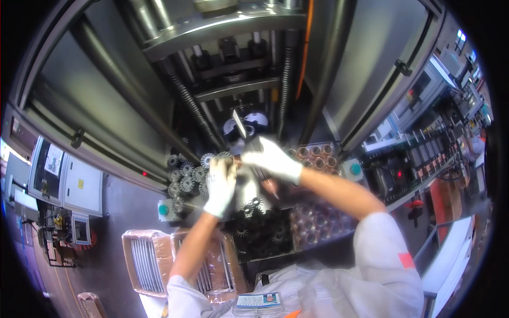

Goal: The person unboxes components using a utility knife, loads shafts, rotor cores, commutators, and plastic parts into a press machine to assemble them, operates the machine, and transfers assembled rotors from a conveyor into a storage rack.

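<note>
While both my white-gloved hands meet in front of the press opening, my left hand (221, 183) curls shut around a small copper-coloured part (237, 163) at its fingertips, though the glove hides most of it. My right hand (270, 158) closes from the right on a dark cylindrical piece (261, 172) whose copper tip (272, 187) points near and down. Just left of my left hand, a cluster of grey finned metal rotor cores (185, 177) stands on the worktop. Right of my right hand sits a tray of round copper-wound pieces (317, 153). Nearer to me, dark toothed cores (262, 230) fill a black bin, beside a clear tray (318, 222).
</note>
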The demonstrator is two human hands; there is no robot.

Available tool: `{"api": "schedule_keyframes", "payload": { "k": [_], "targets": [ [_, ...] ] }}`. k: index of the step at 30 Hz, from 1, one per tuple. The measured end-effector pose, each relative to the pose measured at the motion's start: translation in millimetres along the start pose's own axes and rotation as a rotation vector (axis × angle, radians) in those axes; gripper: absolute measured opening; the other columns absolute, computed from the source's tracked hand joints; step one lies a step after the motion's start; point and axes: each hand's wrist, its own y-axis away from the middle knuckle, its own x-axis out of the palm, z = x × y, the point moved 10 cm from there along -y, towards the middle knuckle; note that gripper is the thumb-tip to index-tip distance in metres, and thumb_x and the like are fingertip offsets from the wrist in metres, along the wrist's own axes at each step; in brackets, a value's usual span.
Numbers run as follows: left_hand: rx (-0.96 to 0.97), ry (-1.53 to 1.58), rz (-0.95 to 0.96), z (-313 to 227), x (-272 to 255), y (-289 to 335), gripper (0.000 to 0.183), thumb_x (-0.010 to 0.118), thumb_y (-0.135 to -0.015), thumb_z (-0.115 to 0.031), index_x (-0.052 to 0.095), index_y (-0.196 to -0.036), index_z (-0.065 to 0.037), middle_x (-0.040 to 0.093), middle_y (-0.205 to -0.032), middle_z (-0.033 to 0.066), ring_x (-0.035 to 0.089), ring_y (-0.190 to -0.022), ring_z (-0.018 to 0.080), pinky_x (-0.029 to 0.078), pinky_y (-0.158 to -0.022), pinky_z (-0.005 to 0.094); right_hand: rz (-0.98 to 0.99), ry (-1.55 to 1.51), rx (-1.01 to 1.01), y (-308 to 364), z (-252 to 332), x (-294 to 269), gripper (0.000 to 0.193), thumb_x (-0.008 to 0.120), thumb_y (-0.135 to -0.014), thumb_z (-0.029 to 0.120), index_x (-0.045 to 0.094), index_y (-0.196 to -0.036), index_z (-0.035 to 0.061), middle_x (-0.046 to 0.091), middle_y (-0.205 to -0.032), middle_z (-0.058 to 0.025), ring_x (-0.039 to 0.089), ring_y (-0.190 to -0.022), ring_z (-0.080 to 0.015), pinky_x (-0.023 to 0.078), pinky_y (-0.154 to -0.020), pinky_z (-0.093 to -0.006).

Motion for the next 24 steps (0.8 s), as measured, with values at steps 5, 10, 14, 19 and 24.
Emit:
{"api": "schedule_keyframes", "payload": {
  "k": [5, 10, 14, 19, 24],
  "targets": [
    [0.194, -0.442, 0.05, -15, 62, -75, 0.019, 0.062, -0.094, -0.025, 0.064, -0.094, -0.007, 0.063, -0.094, 0.0182, 0.065, -0.075, 0.0371, 0.052, -0.068, 0.0491, 0.074, 0.701, 0.229, 170, 11, -86, 0.066, 0.077, -0.079, 0.046, 0.058, -0.125, 0.0024, 0.068, -0.109, -0.0192, 0.067, -0.101, -0.0277, 0.052, -0.089, -0.0395],
    [0.368, -0.389, 0.082, 26, 99, -111, 0.02, 0.068, -0.092, -0.022, 0.073, -0.103, -0.007, 0.07, -0.089, 0.0178, 0.067, -0.09, 0.0381, 0.053, -0.08, 0.0474, -0.493, 1.056, 0.601, 283, 11, -288, 0.065, 0.073, -0.076, 0.051, 0.057, -0.116, 0.0021, 0.071, -0.098, -0.0231, 0.069, -0.095, -0.04, 0.054, -0.086, -0.047],
    [0.258, -0.279, 0.282, 33, 120, -128, 0.017, 0.074, -0.087, -0.016, 0.074, -0.096, -0.003, 0.07, -0.106, 0.0194, 0.067, -0.098, 0.0379, 0.052, -0.087, 0.0449, -0.757, 1.275, 0.822, 351, 0, -434, 0.073, 0.069, -0.077, 0.052, 0.053, -0.125, -0.001, 0.07, -0.109, -0.0257, 0.069, -0.103, -0.0403, 0.053, -0.09, -0.0467],
    [0.129, -0.317, 0.169, 66, 126, -122, 0.03, 0.076, -0.088, -0.02, 0.07, -0.11, 0.001, 0.073, -0.102, 0.0176, 0.07, -0.095, 0.0342, 0.053, -0.087, 0.0404, -0.67, 1.227, 1.015, 350, -30, -502, 0.077, 0.067, -0.078, 0.049, 0.05, -0.134, 0.0006, 0.065, -0.126, -0.0262, 0.064, -0.118, -0.0394, 0.049, -0.099, -0.0445],
    [0.131, -0.542, 0.025, 64, 115, -112, 0.052, 0.074, -0.09, -0.038, 0.066, -0.123, 0.001, 0.075, -0.097, 0.0165, 0.071, -0.091, 0.0351, 0.053, -0.085, 0.0422, -0.554, 1.117, 1.009, 354, -71, -513, 0.092, 0.071, -0.075, 0.058, 0.046, -0.142, -0.0009, 0.061, -0.133, -0.0273, 0.06, -0.124, -0.0385, 0.047, -0.103, -0.0438]
  ]
}}
